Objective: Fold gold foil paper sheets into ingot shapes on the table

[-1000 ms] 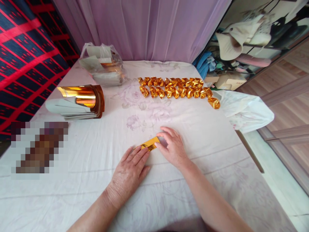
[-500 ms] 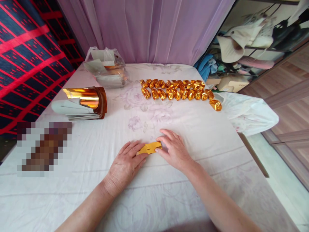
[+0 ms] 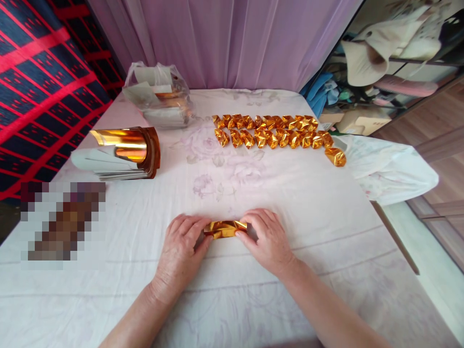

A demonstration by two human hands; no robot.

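While both hands pinch its ends, a folded gold foil piece (image 3: pixel 225 228) lies on the cloth-covered surface (image 3: pixel 290 203), left hand (image 3: pixel 181 251) at nine o'clock, right hand (image 3: pixel 270 239) at three, apparently steadying it. Finished gold pieces (image 3: pixel 275 135) line up at one o'clock.

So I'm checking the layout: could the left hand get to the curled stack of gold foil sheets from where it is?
Probably yes. The left hand grips one end of the gold folded piece, and only bare white cloth lies between it and the foil stack. It would first have to let go.
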